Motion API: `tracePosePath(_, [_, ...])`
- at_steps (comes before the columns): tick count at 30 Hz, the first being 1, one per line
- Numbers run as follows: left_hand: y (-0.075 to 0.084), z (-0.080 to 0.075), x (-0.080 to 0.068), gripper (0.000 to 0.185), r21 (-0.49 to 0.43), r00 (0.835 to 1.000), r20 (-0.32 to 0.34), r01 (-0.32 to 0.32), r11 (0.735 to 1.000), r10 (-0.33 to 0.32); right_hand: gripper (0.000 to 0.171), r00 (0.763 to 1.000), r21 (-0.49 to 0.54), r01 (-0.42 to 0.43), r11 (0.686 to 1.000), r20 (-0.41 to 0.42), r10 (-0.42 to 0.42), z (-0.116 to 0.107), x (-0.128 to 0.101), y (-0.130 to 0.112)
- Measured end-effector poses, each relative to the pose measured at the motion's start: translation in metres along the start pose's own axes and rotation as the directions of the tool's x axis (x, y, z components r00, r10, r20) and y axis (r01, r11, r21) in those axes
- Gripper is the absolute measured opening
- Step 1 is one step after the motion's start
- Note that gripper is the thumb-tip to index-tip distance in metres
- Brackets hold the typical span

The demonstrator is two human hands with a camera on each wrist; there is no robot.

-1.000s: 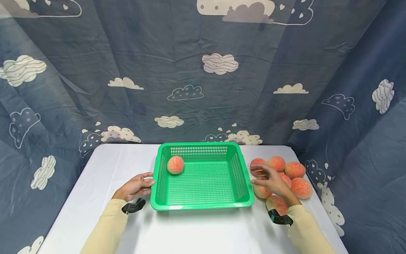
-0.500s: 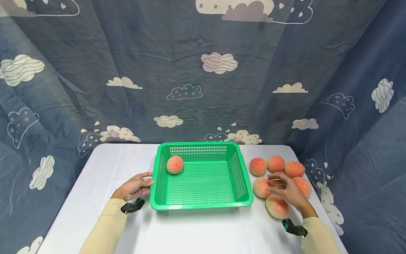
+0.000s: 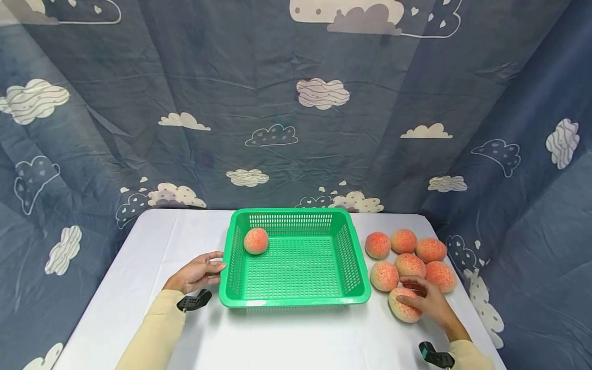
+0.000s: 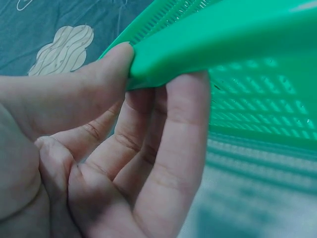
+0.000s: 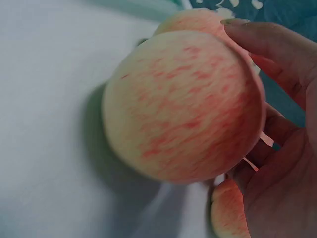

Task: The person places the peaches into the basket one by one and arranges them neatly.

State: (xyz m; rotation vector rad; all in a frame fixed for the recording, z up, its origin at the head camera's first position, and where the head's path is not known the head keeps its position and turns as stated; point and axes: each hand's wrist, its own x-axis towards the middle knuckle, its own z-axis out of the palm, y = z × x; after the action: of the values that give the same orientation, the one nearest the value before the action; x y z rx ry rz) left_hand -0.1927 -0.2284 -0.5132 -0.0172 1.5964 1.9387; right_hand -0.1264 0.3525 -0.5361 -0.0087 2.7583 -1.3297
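Note:
My left hand (image 3: 199,273) holds the left rim of a green plastic basket (image 3: 296,299). In the left wrist view the thumb (image 4: 111,67) lies against the rim, with the fingers curled beneath it. One peach (image 3: 256,241) sits in the basket's back left part. My right hand (image 3: 430,300) is at the nearest peach (image 3: 402,310) of a group on the right, its thumb and fingers spread beside it. The right wrist view shows this peach (image 5: 183,109) large, with some fingertips hidden behind it and no clear grip round it.
Several more peaches lie close together right of the basket, among them a left front peach (image 3: 384,276) and a back left peach (image 3: 377,245). All stand on a white-covered table (image 3: 287,339). A dark cloud-print cloth (image 3: 277,159) hangs behind and at the sides.
My right hand has moved from the left back peach across the group, then down to the nearest peach. The left hand, the basket and the peach in it stay put.

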Motion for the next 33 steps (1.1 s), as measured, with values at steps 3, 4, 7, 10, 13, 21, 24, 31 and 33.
tracePosePath(3, [0.001,0.0,0.0,0.051,0.007,1.0,0.001,-0.002,1.0,0.002,0.049,1.0,-0.008,-0.012,1.0,-0.004,0.012,0.004,-0.003,0.005])
tracePosePath(4, [0.002,0.0,-0.001,0.051,0.006,1.0,0.0,-0.001,1.0,0.001,0.05,1.0,-0.011,-0.027,1.0,-0.002,0.027,0.006,-0.003,0.006])
tracePosePath(7, [0.003,0.0,-0.001,0.051,0.006,1.0,-0.002,0.001,1.0,-0.001,0.052,0.999,-0.005,-0.053,0.999,0.0,0.053,0.009,-0.004,0.009])
tracePosePath(10, [0.003,-0.001,-0.002,0.049,0.003,1.0,-0.005,0.004,1.0,-0.004,0.055,0.996,-0.003,-0.093,0.996,0.015,0.093,0.012,-0.006,0.011])
tracePosePath(13, [0.002,-0.002,-0.001,0.049,0.005,1.0,-0.006,0.003,1.0,-0.003,0.059,0.993,0.013,-0.117,0.993,0.031,0.117,0.014,-0.01,0.013])
tracePosePath(21, [0.001,-0.004,-0.001,0.051,0.004,1.0,-0.013,0.007,1.0,-0.007,0.079,0.991,0.024,-0.129,0.991,0.048,0.127,0.022,-0.017,0.016])
tracePosePath(24, [0.001,-0.005,-0.002,0.052,0.008,1.0,-0.02,0.004,1.0,-0.004,0.086,0.988,0.042,-0.146,0.988,0.045,0.145,0.024,-0.019,0.016])
tracePosePath(31, [-0.001,-0.001,0.001,0.052,-0.013,1.0,0.001,0.008,1.0,-0.008,0.1,0.971,0.04,-0.233,0.972,0.056,0.23,0.019,-0.024,0.016])
tracePosePath(33, [-0.001,-0.001,0.001,0.051,-0.015,1.0,0.007,0.004,1.0,-0.004,0.099,0.971,0.027,-0.235,0.972,0.049,0.233,0.019,-0.024,0.015])
